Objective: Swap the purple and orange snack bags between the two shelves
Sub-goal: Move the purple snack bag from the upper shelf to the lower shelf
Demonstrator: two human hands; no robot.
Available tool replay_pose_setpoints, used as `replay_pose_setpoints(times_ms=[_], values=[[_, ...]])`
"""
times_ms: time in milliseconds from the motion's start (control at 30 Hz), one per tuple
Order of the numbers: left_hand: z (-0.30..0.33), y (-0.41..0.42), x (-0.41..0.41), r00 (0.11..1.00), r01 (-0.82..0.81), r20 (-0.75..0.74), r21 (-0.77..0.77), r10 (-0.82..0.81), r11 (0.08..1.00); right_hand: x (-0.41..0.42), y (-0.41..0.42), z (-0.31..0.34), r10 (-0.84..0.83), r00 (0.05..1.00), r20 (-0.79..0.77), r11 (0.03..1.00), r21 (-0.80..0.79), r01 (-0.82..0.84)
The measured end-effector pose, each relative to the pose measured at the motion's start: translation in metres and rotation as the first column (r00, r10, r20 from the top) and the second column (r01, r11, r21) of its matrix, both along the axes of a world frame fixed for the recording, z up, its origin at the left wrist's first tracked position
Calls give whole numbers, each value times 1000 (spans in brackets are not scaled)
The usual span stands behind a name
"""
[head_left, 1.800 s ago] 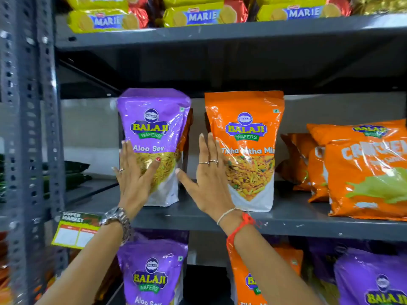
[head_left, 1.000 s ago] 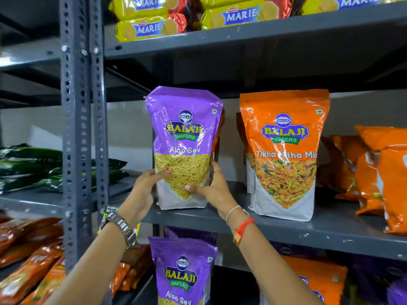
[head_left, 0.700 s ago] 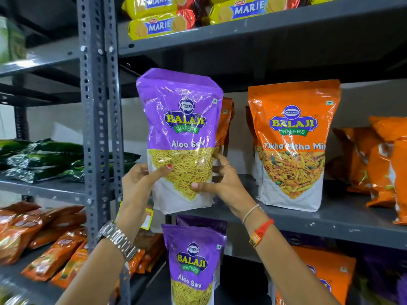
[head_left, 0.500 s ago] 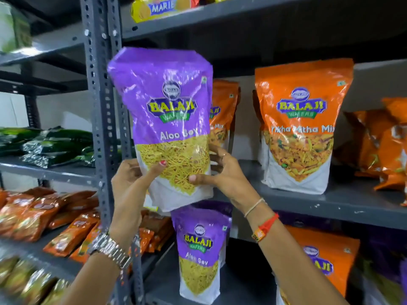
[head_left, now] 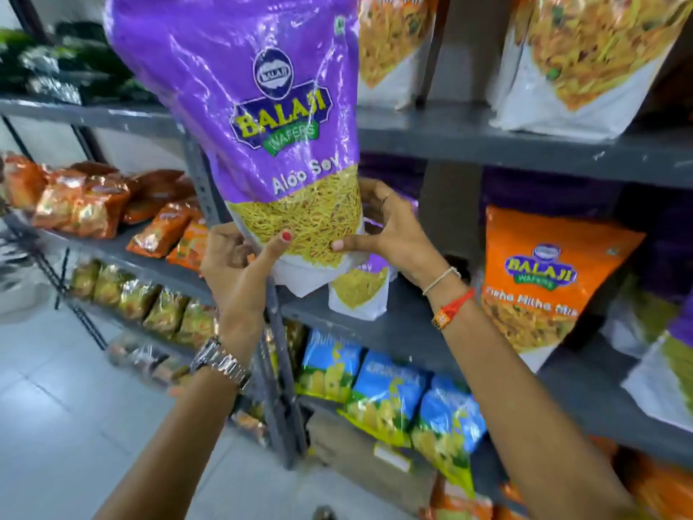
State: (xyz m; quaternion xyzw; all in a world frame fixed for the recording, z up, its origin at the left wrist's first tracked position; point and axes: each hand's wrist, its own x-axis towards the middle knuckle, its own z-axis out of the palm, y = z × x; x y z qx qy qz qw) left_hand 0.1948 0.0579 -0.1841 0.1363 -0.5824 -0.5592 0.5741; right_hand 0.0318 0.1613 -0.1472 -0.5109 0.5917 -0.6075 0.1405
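Observation:
I hold a purple Balaji Aloo Sev bag upright in front of the rack, clear of the upper shelf. My left hand grips its lower left corner and my right hand its lower right side. On the upper shelf stand two orange bags, one behind the purple bag and one further right. On the lower shelf a second purple bag shows only its bottom below my hands, and an orange Tikha Mitha Mix bag stands to its right.
A grey perforated upright runs down behind my left wrist. Blue and yellow snack packs lie on the shelf beneath. Orange and gold packets fill the left rack. More purple bags sit at the far right. Tiled floor lies below.
Both hands gripped the purple bag on the upper shelf, lifted it off and brought it toward me and downward. The view tilted down, bringing lower shelves and floor into sight.

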Motion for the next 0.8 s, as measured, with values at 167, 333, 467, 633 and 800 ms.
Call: replay_pose_setpoints(times_ms=[167, 333, 467, 633, 800], values=[[-70, 39, -9, 990, -132, 68, 75, 127, 988, -12, 24, -75, 63, 990, 123, 986, 144, -81], [-124, 63, -26, 980, -143, 153, 92, 128, 985, -24, 53, -133, -6, 960, 280, 976, 209, -55], [-154, 72, -46, 970, -66, 241, 115, 36, 991, -33, 74, -168, -112, 941, 318, 971, 237, 36], [-162, 78, -85, 928, -8, 370, 116, -36, 993, -58, 87, -188, -229, 912, 340, 957, 250, 147], [-159, 82, -126, 908, 29, 412, 117, -75, 993, -84, 85, -192, -332, 886, 323, 928, 278, 247]])
